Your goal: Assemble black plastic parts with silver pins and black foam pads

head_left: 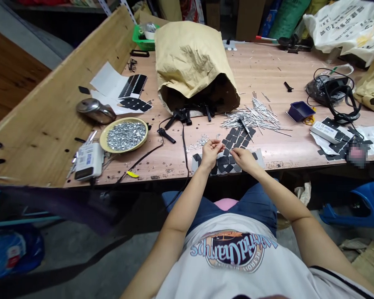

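Note:
Close to the table's front edge, my left hand [210, 153] and my right hand [244, 159] face each other, fingers pinched. Between them runs a thin metal rod [227, 148], gripped from both sides; anything smaller at the fingertips is too fine to make out. Beneath the hands lie black square pads [227, 167] on a grey sheet, with more just behind. Small silvery metal pieces [202, 141] are scattered beside my left hand. Behind my right hand is a loose pile of thin metal rods [255, 116]. A black plastic part [244, 124] lies across its front.
A large paper sack [190, 54] lies with its mouth towards me, black plastic parts [187, 116] spilling out. At left stands a yellow bowl [103, 143] of small metal pieces. A black cable [184, 149] crosses the table edge. A purple box [301, 111] sits at right.

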A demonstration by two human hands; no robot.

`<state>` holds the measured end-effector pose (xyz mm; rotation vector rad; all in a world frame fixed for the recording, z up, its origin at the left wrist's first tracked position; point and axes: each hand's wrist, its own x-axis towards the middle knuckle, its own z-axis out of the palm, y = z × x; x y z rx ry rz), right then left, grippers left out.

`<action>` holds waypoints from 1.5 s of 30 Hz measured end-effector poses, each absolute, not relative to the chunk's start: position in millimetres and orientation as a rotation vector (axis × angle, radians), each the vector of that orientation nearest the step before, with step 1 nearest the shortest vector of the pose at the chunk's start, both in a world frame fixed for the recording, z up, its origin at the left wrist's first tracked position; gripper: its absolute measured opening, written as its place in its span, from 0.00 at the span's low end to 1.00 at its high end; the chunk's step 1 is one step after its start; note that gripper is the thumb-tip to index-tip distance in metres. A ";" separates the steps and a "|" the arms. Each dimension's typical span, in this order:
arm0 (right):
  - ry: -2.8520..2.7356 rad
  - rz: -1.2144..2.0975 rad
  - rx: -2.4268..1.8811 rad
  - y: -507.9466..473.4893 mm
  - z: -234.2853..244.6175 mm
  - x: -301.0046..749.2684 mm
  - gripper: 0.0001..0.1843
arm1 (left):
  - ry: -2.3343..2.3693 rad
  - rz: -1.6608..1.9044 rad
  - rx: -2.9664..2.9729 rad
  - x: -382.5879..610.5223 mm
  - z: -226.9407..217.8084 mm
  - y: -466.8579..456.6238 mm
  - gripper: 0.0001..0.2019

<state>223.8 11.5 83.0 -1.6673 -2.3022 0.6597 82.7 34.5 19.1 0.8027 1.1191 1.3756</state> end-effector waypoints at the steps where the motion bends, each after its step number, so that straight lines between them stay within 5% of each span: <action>1: -2.290 0.663 -1.665 10.1 82.7 221.6 0.16 | 1.097 1.382 0.792 81.7 19.8 29.8 0.12; 7: -2.253 0.705 -1.643 5.6 83.2 218.2 0.14 | 0.982 1.379 0.855 80.6 21.0 17.9 0.21; 13: -2.187 0.802 -1.594 3.2 88.7 224.8 0.15 | 1.013 1.368 0.991 81.1 24.8 14.8 0.19; 22: -1.604 1.748 -1.296 2.2 79.8 238.1 0.22 | 0.831 1.334 1.162 73.1 33.4 9.1 0.22; 45: -1.474 1.674 -1.255 -11.5 78.8 234.1 0.26 | 0.710 1.275 1.032 73.7 29.9 9.0 0.33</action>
